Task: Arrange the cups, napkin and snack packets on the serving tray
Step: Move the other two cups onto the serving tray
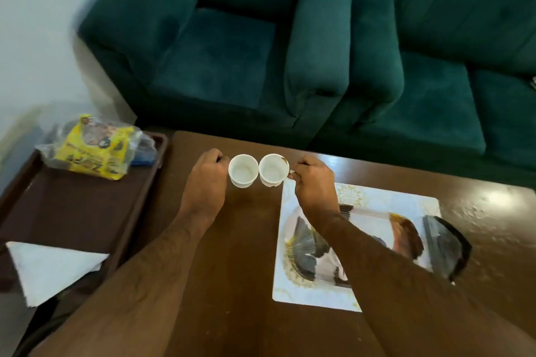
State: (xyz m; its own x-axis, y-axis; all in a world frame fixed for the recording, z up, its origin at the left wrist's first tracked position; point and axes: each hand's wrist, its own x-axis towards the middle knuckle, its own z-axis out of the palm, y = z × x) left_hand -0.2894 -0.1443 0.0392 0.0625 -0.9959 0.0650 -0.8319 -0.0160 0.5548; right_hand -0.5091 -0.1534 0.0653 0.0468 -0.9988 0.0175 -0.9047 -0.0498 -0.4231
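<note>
Two small white cups stand side by side near the far edge of the brown table [240, 240]. My left hand [207, 180] holds the left cup [243, 170] by its handle side. My right hand [313, 182] pinches the handle of the right cup [273, 169]. Both cups look empty. A dark brown serving tray [72, 211] lies at the left. On its far end sit snack packets in clear plastic [92, 148], one of them yellow. A white napkin [52, 269] lies folded on the tray's near end.
A patterned white placemat [377, 211] lies on the table under my right forearm. Green sofas [290, 52] stand just beyond the table's far edge. A pale wall is at the far left.
</note>
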